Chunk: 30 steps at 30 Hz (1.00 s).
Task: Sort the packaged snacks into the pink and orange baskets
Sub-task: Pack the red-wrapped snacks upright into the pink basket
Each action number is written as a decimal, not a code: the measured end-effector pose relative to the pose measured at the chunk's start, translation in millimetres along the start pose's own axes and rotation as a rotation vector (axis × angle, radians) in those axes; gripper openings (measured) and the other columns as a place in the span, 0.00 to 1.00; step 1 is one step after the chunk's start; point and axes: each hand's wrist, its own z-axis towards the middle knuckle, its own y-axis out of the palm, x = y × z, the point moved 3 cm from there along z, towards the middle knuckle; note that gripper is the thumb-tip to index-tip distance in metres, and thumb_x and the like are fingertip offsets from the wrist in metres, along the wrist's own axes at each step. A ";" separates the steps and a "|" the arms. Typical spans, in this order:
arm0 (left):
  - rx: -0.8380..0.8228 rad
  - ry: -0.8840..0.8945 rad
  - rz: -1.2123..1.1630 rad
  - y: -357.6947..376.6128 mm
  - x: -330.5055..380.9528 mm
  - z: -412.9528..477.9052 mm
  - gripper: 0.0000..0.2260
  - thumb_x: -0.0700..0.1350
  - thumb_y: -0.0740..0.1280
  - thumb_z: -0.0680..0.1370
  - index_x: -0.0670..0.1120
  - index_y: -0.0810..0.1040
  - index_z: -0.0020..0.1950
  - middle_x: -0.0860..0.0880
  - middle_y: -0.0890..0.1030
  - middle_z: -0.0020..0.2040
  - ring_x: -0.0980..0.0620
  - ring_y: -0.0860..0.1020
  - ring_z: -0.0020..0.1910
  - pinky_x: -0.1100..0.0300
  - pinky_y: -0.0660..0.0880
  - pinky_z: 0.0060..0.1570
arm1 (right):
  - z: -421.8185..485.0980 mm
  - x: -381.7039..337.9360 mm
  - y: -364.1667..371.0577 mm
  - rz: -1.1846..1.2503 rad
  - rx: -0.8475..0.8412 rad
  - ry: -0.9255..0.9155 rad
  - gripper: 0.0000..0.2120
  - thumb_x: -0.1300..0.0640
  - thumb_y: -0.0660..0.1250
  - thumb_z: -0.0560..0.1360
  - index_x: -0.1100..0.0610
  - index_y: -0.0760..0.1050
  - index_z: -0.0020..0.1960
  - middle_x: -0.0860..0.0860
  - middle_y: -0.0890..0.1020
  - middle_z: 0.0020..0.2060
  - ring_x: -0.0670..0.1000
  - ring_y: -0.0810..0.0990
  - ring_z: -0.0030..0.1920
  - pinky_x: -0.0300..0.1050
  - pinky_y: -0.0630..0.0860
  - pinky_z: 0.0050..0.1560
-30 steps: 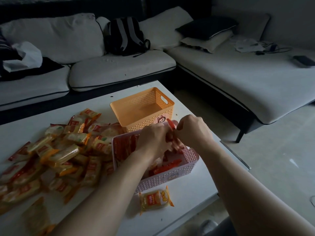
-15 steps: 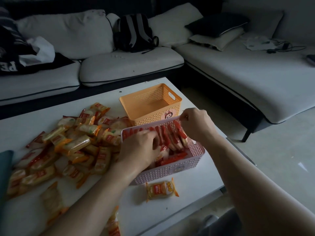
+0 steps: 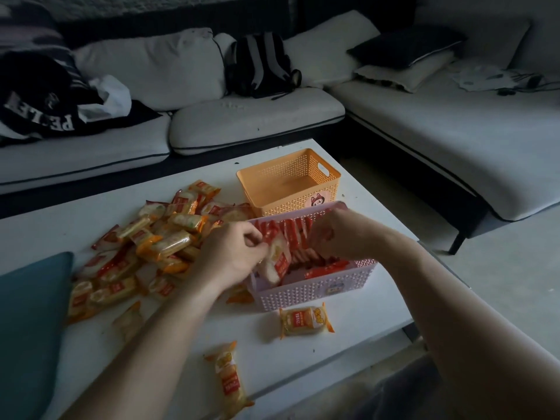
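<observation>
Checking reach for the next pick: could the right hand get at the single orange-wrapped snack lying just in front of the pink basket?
Probably yes. The snack lies alone on bare table, nothing over it, while the right hand is busy inside the pink basket.

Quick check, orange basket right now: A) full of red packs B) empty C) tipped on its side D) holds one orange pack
B: the orange basket stands upright behind the pink basket and its bare floor shows with no packet in it; the red packs are all in the pink one, where the left hand is slotting a pack in.
</observation>
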 end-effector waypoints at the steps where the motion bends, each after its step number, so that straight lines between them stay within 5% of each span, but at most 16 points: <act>1: 0.002 -0.024 -0.047 -6.5 -7.5 1.3 0.04 0.48 0.75 0.76 0.53 0.81 0.47 0.54 0.82 0.38 0.55 0.81 0.38 0.60 0.73 0.35 | -1.4 -1.2 6.1 -0.037 -0.089 -0.019 0.10 0.53 0.69 0.79 0.47 0.82 0.58 0.43 0.83 0.52 0.46 0.83 0.49 0.35 0.80 0.44; 4: 0.012 -0.066 -0.073 -15.6 -25.7 3.3 0.08 0.48 0.73 0.76 0.50 0.79 0.54 0.51 0.82 0.39 0.52 0.80 0.37 0.60 0.70 0.34 | -4.3 -3.7 23.9 -0.125 -0.273 -0.033 0.17 0.53 0.70 0.78 0.44 0.79 0.66 0.42 0.82 0.58 0.44 0.80 0.53 0.40 0.78 0.55; 8: -0.050 -0.049 -0.059 -10.0 -32.6 3.1 0.14 0.46 0.69 0.79 0.57 0.73 0.63 0.50 0.78 0.35 0.52 0.73 0.28 0.57 0.68 0.30 | -6.5 -6.4 26.3 -0.068 -0.308 -0.007 0.16 0.58 0.70 0.78 0.48 0.80 0.65 0.44 0.83 0.60 0.44 0.80 0.57 0.40 0.72 0.59; 14: -0.068 -0.027 -0.011 -0.6 -28.1 9.7 0.08 0.45 0.69 0.79 0.51 0.80 0.58 0.52 0.73 0.30 0.55 0.68 0.27 0.61 0.62 0.27 | -2.9 -1.8 24.7 -0.039 -0.272 -0.004 0.15 0.56 0.72 0.77 0.50 0.81 0.63 0.46 0.83 0.59 0.45 0.79 0.54 0.43 0.74 0.61; 18: -0.164 -0.054 0.124 14.7 -25.2 7.8 0.12 0.48 0.72 0.78 0.52 0.79 0.61 0.48 0.82 0.48 0.55 0.74 0.37 0.62 0.68 0.31 | 1.7 4.0 26.9 -0.060 -0.290 0.009 0.15 0.55 0.71 0.78 0.49 0.80 0.64 0.46 0.81 0.59 0.48 0.79 0.58 0.43 0.74 0.62; 20: -0.164 -0.050 0.256 20.4 -25.6 4.1 0.14 0.50 0.72 0.76 0.54 0.76 0.61 0.54 0.80 0.51 0.52 0.79 0.44 0.58 0.76 0.37 | 4.1 8.7 28.9 -0.086 -0.300 0.018 0.13 0.56 0.69 0.79 0.49 0.79 0.63 0.47 0.80 0.59 0.50 0.79 0.57 0.46 0.77 0.62; 23: -0.126 -0.063 0.337 22.6 -26.6 0.2 0.18 0.52 0.74 0.74 0.56 0.72 0.61 0.55 0.80 0.49 0.52 0.80 0.44 0.56 0.75 0.36 | 9.6 9.5 22.8 -0.089 -0.114 -0.018 0.04 0.53 0.66 0.81 0.52 0.78 0.53 0.47 0.81 0.47 0.48 0.82 0.44 0.42 0.82 0.48; 25: -0.056 -0.052 0.214 20.4 -25.9 0.2 0.17 0.55 0.74 0.74 0.55 0.72 0.57 0.56 0.79 0.42 0.53 0.79 0.39 0.57 0.70 0.32 | 12.1 6.7 13.5 -0.018 0.090 -0.015 0.07 0.53 0.64 0.82 0.54 0.78 0.48 0.48 0.81 0.43 0.47 0.81 0.38 0.38 0.78 0.37; 28: 0.068 0.043 -0.071 16.8 -19.2 1.1 0.07 0.53 0.72 0.77 0.54 0.76 0.49 0.55 0.78 0.36 0.54 0.78 0.34 0.57 0.72 0.30 | 12.4 -1.6 4.2 0.139 0.285 0.041 0.10 0.54 0.62 0.83 0.57 0.80 0.55 0.49 0.81 0.47 0.48 0.81 0.41 0.35 0.77 0.34; 30: 0.044 0.076 -0.220 18.0 -15.7 2.3 0.05 0.51 0.72 0.78 0.54 0.79 0.52 0.57 0.82 0.44 0.60 0.81 0.41 0.58 0.80 0.42 | 12.5 -8.8 4.3 0.313 0.332 0.087 0.10 0.54 0.62 0.83 0.57 0.80 0.57 0.49 0.79 0.48 0.49 0.80 0.44 0.34 0.76 0.35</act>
